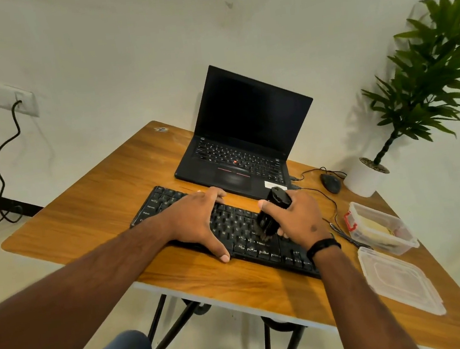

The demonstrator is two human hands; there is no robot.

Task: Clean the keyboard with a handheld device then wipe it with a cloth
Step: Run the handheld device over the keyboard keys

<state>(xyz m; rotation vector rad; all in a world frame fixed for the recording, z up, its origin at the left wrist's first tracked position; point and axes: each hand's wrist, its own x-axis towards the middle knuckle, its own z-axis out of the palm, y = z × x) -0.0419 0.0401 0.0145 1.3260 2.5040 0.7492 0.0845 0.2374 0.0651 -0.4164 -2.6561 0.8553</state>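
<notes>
A black keyboard [242,239] lies slantwise on the wooden table [106,215]. My left hand [197,222] spans the keyboard's left half, fingers spread over the far edge and thumb hooked on the near edge. My right hand [298,218] grips a black handheld cleaning device [274,212], held nearly upright with its brush end down on the keys at the middle-right. A yellowish cloth [374,224] lies inside an open clear plastic box [386,230] at the right.
An open black laptop [246,131] stands behind the keyboard. A black mouse [330,182] and its cable lie to the right, near a potted plant [426,86]. The box's clear lid [401,281] lies at the table's near right. My knees show under the table edge.
</notes>
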